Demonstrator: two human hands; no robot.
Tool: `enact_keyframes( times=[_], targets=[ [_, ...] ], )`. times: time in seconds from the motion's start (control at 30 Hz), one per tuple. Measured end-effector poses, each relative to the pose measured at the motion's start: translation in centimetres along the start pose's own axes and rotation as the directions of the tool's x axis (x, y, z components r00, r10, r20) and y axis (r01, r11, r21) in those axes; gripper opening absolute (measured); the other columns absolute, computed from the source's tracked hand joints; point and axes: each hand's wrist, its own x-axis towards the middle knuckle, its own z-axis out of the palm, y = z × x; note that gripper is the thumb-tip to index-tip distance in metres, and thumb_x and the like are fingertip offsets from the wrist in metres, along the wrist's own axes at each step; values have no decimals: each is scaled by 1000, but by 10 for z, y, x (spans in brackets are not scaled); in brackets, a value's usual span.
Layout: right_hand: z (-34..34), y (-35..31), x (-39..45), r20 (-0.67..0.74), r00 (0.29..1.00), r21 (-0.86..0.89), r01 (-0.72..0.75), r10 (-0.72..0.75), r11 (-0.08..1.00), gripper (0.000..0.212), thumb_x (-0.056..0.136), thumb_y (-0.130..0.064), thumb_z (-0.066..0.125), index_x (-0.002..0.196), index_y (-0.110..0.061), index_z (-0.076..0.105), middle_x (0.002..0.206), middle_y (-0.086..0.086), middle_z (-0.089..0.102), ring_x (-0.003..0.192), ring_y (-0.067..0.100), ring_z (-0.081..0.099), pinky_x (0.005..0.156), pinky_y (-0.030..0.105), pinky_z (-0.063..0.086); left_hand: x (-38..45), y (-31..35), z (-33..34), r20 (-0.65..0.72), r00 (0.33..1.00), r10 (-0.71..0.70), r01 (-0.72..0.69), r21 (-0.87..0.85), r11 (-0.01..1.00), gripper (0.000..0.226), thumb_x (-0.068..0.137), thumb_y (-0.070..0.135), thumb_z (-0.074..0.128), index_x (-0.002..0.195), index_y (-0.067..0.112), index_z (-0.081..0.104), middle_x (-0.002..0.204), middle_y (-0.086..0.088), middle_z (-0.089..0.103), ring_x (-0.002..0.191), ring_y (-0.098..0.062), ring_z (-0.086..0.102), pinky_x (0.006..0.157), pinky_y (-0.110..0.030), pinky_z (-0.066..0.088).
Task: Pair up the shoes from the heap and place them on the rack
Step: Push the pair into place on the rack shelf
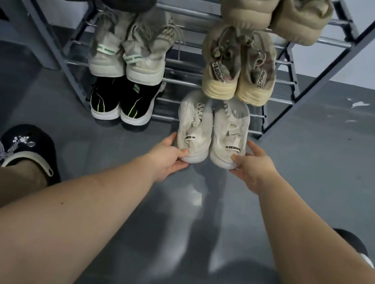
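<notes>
Cream shoes (211, 131) sit side by side at mid-frame, toes on the rack's (285, 104) lowest shelf; the left hand (168, 158) and right hand (252, 165) each pinch a heel. Next, judging (heels overhang): push both fully in.

The rack (277, 122) stands on the floor (327, 166) with sneaker pairs side by side on each tier, heels toward the viewer. On its lowest tier, one pair (123, 103) sits left, and another pair (211, 131) right, its heels overhanging the front edge. The left hand (168, 161) and right hand (254, 168) each hold one heel.
</notes>
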Motion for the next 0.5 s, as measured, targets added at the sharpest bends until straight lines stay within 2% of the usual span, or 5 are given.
enact_keyframes(
  times=[0.1,0.27,0.5],
  targets=[
    [10,-16,31,-32,999,-61,27,-29,998,71,88,9,55,148,-19,30,134,8,54,110,28,60,89,40,52,30,16,7,-7,1000,20,-20,4,1000,66,93,-4,49,148,26,27,143,-5,47,123,-25,53,88,-30,48],
    [17,-39,81,-82,991,-171,90,-106,981,66,86,10,53,144,-17,36,129,8,57,112,31,58,97,47,49,82,37,21,-15,999,37,-36,9,999,63,94,-2,48,146,27,30,143,-1,46,122,-23,53,89,-30,49],
    [23,-41,130,-151,984,-169,71,-97,983,61,86,6,54,140,-18,41,122,2,59,107,26,60,94,45,51,136,46,28,-6,999,32,-32,47,998,58,93,-2,48,144,22,34,138,-3,51,120,-22,54,87,-30,49]
  ],
)
